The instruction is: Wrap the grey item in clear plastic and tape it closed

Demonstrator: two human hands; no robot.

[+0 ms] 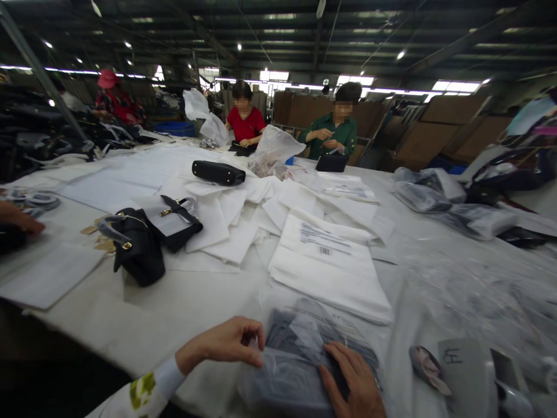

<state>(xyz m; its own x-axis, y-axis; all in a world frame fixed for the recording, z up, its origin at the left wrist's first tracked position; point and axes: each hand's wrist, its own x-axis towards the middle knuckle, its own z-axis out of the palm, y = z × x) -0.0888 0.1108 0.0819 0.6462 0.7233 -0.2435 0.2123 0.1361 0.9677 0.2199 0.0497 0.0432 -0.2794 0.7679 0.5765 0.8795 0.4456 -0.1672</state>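
Observation:
A clear plastic bag point(287, 380) with a dark, bag-like item inside lies on the table at the near edge. At its left side, my left hand point(228, 345) is curled, with thumb and forefinger at the edge of the plastic. My right hand point(354, 380) rests on top of the bag, its fingers stretched out over the plastic. The wrapped item's exact kind is blurred by the film. Just beyond it lies a stack of white printed bags point(331, 261) with a barcode.
Black handbags point(141, 247) and white sheets point(235, 220) spread across the table point(209, 313). Plastic film point(470, 284), a grey card point(467, 377) and a tape roll point(429, 368) lie at right. Co-workers sit opposite; another person's hand point(21, 217) reaches in at left.

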